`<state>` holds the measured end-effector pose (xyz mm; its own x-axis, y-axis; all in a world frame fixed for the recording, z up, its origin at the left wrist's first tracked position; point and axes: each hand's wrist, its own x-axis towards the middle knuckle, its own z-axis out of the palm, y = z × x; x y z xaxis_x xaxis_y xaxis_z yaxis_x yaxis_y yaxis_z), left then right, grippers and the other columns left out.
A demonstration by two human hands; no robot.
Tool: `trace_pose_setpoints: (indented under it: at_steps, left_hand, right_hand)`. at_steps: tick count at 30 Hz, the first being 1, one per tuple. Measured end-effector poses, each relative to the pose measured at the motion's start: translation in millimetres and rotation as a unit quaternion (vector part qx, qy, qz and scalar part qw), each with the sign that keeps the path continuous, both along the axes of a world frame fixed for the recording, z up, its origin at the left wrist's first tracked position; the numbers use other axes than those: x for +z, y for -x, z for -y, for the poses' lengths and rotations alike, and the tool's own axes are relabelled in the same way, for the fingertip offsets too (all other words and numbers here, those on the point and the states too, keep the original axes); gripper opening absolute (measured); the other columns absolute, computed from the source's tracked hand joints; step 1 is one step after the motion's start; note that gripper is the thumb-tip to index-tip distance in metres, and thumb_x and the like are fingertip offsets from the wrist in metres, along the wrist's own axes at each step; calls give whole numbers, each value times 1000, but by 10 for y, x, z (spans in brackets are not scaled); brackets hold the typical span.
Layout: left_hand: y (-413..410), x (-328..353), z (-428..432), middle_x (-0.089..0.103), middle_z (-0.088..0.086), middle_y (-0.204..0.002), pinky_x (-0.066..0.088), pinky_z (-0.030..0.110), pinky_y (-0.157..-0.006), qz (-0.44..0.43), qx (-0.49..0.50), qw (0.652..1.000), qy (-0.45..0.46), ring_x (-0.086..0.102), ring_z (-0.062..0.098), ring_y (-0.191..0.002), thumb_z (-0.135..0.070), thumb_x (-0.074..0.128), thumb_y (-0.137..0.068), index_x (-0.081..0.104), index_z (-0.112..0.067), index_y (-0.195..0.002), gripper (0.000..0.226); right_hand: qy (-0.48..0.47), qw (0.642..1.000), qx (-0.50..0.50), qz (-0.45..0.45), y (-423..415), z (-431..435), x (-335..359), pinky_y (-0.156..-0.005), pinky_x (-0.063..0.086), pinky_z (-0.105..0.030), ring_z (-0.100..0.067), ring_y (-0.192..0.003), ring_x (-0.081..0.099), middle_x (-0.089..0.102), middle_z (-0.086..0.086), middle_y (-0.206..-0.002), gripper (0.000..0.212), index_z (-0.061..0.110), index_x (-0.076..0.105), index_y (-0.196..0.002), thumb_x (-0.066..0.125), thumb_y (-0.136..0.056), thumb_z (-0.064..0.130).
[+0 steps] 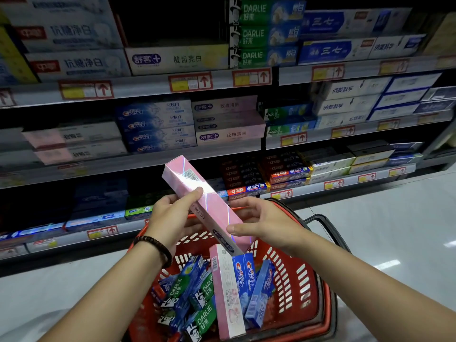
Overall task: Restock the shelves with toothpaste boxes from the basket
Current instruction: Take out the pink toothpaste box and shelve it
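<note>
The shelves (pixel 148 87) fill the upper half of the frame in 4 tiers, boxes stacked flat with their long faces outward so the brands read from the aisle. The red basket (pixel 299 267) sits at lower centre on the floor, right under the hands, which keeps each reach short. It holds a loose heap: green Darlie boxes (pixel 197 292) on the left, blue Crest boxes (pixel 244 275) on the right and a spare pink carton (pixel 228 292) standing between them. On the 2nd tier, at centre, lies a matching pink stack (pixel 229 124), likely the slot this one is meant for. The pink box (pixel 197 191) is at mid-frame, above the basket and short of the shelf, tilted with its barcode end toward the upper left. The left hand (pixel 170 215) clamps its middle, thumb on top, fingers beneath. The right hand (pixel 261 223) pinches the lower end between thumb and fingers, probably to turn it level. A bead bracelet (pixel 155 245) circles the left wrist.
</note>
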<state>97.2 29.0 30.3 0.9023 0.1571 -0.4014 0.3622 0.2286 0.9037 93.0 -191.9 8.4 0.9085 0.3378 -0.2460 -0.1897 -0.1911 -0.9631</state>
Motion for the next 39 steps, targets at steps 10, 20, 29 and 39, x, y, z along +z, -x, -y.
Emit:
trace_pose_setpoints:
  at_steps: [10,20,29,39]
  left_hand:
    - [4,43,-51,78,14,-110,63,42,-75,-10,35,999,36,79,32,-86,-37,78,-92,66,-9,-123,44]
    - [-6,38,-59,77,13,-113,64,46,-82,-9,45,998,51,78,32,-92,-36,77,-93,65,-12,-124,41]
    - [9,47,-40,78,13,-109,64,44,-83,-5,24,999,37,79,31,-91,-43,82,-86,67,-11,-120,49]
    - [33,3,18,79,13,-107,61,39,-69,-2,-19,999,50,79,33,-89,-15,79,-91,52,-24,-130,49]
  right_hand:
    - [100,991,54,68,45,39,57,-94,63,-43,-15,-111,74,73,7,-125,80,31,59,-136,101,-67,29]
    - [127,987,25,98,56,37,118,-81,62,-23,-4,-102,73,75,10,-116,69,30,63,-131,97,-74,15]
    - [78,994,-8,73,51,39,92,-81,65,-34,-16,-100,76,77,-2,-113,52,18,67,-130,88,-84,6]
    - [-58,996,-46,-55,35,14,86,-94,63,-49,-33,-106,77,79,-13,-114,40,12,67,-130,79,-92,9]
